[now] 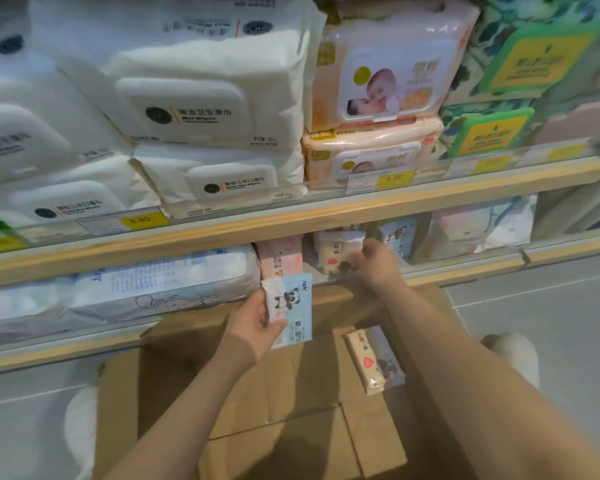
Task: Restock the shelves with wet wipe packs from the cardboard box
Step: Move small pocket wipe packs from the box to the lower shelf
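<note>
Two bare hands of mine reach forward over an open cardboard box (281, 403) at the bottom centre of the frame, its brown flaps folded outward. Inside it, toward the right, lies one small cream wipe pack (368, 362) with a red heart printed on it, resting on its side on the plain cardboard floor. My left hand (253, 323), at centre, has fingers and thumb curled round a flat, glossy pale-blue panda pack (291, 306), held upright just above the box's far edge. My right hand (374, 261), slightly higher and to the right, pinches a soft cream pack (336, 251) at the front of the lower shelf (222, 237), a pale wooden ledge with a clear plastic lip. Beside it on that shelf stand a pink pack (281, 258) and another blue panda pack (399, 237). On the upper shelf, large white pillowy packs (194, 98) fill the upper left, and two peach baby-photo packs (388, 77) are stacked at upper centre-right.
</note>
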A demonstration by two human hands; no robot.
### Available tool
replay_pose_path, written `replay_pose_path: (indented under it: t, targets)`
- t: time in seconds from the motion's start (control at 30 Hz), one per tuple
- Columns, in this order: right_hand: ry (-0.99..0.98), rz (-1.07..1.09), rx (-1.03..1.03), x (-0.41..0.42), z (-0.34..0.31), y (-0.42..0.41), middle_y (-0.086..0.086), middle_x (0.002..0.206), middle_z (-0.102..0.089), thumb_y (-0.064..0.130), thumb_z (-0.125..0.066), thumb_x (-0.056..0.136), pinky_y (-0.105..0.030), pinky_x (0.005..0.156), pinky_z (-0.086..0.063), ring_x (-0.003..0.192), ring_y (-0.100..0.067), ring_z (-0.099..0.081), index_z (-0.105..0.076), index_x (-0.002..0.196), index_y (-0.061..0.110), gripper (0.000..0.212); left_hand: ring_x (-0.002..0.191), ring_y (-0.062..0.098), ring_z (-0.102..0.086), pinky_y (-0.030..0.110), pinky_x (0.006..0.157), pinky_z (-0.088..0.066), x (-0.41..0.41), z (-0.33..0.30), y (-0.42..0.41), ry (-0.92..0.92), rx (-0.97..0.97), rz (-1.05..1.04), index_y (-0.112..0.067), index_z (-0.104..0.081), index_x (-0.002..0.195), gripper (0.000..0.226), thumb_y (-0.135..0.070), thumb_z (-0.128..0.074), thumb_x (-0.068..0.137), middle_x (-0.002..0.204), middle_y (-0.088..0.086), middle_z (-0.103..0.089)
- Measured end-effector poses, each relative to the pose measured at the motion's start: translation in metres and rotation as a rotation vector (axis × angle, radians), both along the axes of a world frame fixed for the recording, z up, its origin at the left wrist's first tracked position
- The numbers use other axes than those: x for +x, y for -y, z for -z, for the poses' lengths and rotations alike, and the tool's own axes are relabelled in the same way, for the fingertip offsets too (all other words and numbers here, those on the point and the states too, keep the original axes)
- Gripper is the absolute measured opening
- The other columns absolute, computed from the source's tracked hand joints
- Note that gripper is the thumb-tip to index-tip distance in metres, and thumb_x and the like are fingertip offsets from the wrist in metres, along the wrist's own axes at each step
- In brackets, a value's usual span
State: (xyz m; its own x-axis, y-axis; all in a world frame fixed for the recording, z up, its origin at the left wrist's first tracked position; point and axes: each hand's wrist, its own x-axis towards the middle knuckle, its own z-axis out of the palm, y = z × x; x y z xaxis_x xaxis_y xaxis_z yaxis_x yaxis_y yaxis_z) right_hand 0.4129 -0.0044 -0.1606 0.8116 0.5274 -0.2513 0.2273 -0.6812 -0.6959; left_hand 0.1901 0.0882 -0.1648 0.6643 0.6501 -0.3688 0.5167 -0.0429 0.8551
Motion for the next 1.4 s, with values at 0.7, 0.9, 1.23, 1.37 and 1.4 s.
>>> replay_pose_path:
  t: [0.7, 0.9, 1.23, 1.37, 1.4]
  targets:
    - [-0.283, -0.317, 0.214, -0.021, -0.062, 0.084, -0.003, 0.104, -0.069, 0.015, -0.062, 0.090, -0.020, 0.068, -0.054, 0.089, -0.013, -0.067, -0.064, 0.108, 0.013, 0.019, 0.089, 0.006, -0.066, 0.022, 0.067, -0.054, 0.061, -0.048, 0.059, 0.201, -0.014, 0.055, -0.033, -0.057, 0.096, 0.035, -0.005, -0.071, 0.080, 0.098, -0.011, -0.067]
    - [-0.088, -0.142, 0.277, 0.004, -0.073, 0.118, -0.003, 0.102, -0.068, 0.019, -0.061, 0.091, -0.021, 0.068, -0.056, 0.084, -0.010, -0.066, -0.061, 0.091, 0.022, 0.003, 0.077, -0.002, -0.061, 0.012, 0.054, -0.047, 0.115, -0.067, 0.073, 0.190, 0.207, 0.144, -0.025, -0.062, 0.110, 0.025, -0.018, -0.066, 0.086, 0.093, -0.015, -0.063]
    - [0.042, -0.144, 0.067, -0.003, 0.010, 0.175, 0.011, 0.110, -0.045, 0.029, -0.063, 0.087, -0.022, 0.090, -0.038, 0.102, -0.008, -0.045, -0.056, 0.124, 0.021, 0.038, 0.080, 0.015, -0.061, 0.029, 0.073, -0.047, 0.192, -0.030, 0.061, 0.086, 0.414, 0.060, -0.019, -0.065, 0.087, 0.006, -0.022, -0.069, 0.084, 0.083, -0.002, -0.066]
    - [0.078, -0.145, 0.131, -0.003, 0.016, 0.173, 0.012, 0.110, -0.044, 0.032, -0.058, 0.091, -0.019, 0.087, -0.033, 0.102, -0.005, -0.042, -0.056, 0.126, 0.021, 0.037, 0.083, 0.020, -0.062, 0.032, 0.073, -0.048, 0.207, 0.000, 0.061, -0.001, 0.433, 0.053, -0.012, -0.068, 0.088, 0.012, -0.022, -0.069, 0.084, 0.083, 0.001, -0.066]
    - [0.084, -0.148, 0.135, -0.002, 0.016, 0.172, 0.010, 0.111, -0.046, 0.032, -0.058, 0.091, -0.017, 0.085, -0.032, 0.100, -0.005, -0.042, -0.056, 0.126, 0.022, 0.037, 0.081, 0.020, -0.062, 0.030, 0.071, -0.046, 0.209, 0.007, 0.062, -0.021, 0.444, 0.061, -0.009, -0.068, 0.088, 0.014, -0.022, -0.069, 0.084, 0.083, 0.003, -0.066]
